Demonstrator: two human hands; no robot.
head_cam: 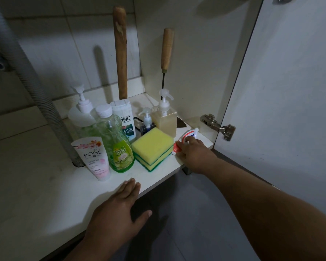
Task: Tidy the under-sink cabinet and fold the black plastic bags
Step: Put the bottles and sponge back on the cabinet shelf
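Observation:
The white cabinet floor (36, 176) holds a cluster of bottles at its right corner. My right hand (194, 153) grips a red and white tube (188, 137) lying beside a stack of yellow and green sponges (152, 147). My left hand (119, 206) rests flat on the cabinet floor's front edge, fingers straight. In front stand a pink Poise tube (94, 157) and a green dish-soap bottle (117, 142). No black plastic bags are in view.
A white shampoo bottle (125, 119), a clear pump bottle (83, 115), a small blue pump bottle (146, 123) and a beige pump bottle (166, 117) stand behind. Two wooden handles (120, 53) lean in the corner. A grey drain hose (38, 87) runs down at left. The open door (282, 91) is at right.

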